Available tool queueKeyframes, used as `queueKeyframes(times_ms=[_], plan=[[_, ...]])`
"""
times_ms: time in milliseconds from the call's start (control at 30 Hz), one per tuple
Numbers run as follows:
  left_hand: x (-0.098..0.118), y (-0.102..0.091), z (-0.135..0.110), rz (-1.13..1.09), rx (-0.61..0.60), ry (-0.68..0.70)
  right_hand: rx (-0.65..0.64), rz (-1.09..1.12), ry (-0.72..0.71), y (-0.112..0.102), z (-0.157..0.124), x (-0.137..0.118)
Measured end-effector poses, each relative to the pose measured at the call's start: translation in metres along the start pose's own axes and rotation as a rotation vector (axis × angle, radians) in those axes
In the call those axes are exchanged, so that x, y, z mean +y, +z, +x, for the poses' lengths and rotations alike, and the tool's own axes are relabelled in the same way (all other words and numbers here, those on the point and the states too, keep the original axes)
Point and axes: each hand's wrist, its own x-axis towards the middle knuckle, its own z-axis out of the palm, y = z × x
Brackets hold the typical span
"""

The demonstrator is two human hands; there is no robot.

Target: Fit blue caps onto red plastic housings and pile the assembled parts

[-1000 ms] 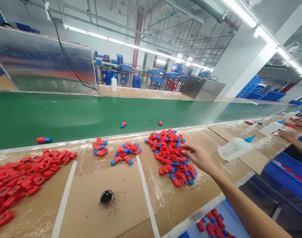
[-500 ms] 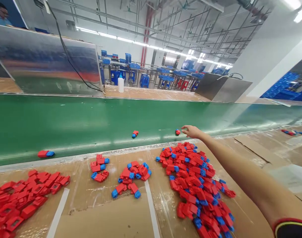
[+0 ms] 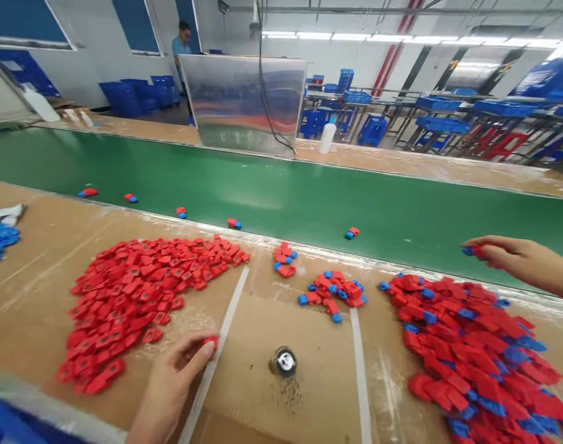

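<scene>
Left hand (image 3: 170,385) has entered view since the earlier frame, fingers together on a red plastic part (image 3: 210,343) just beside a white tape strip (image 3: 234,302); right hand (image 3: 517,262), nearer the belt, has fingers clamped on a red-and-blue part (image 3: 476,250), its long axis running crosswise, above a red-and-blue pile (image 3: 470,345).

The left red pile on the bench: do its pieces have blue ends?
No, the left pile looks all red, unlike the right pile, whose pieces show blue ends.
</scene>
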Motion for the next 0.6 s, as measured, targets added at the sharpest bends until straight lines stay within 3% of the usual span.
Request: queueKeyframes(times_ms=[100, 167, 267, 367, 467, 600], plan=[[0.005, 0.017, -0.006, -0.22, -0.17, -0.01, -0.179, 0.089, 0.016, -0.023, -0.059, -0.029], [0.004, 0.023, -0.011, -0.318, -0.286, -0.02, -0.176, 0.16, -0.023, -0.026, -0.109, -0.055], [-0.002, 0.026, -0.017, -0.336, -0.42, 0.01, -0.247, 0.326, -0.143, -0.01, -0.182, -0.106], [-0.007, 0.029, -0.022, -0.296, -0.462, 0.064, -0.389, 0.43, -0.224, 0.021, -0.236, -0.157], [-0.009, 0.033, -0.027, -0.358, -0.48, 0.041, -0.371, 0.496, -0.241, 0.053, -0.261, -0.195], [-0.012, 0.036, -0.032, -0.471, -0.509, -0.026, -0.436, 0.572, -0.251, 0.079, -0.263, -0.219]])
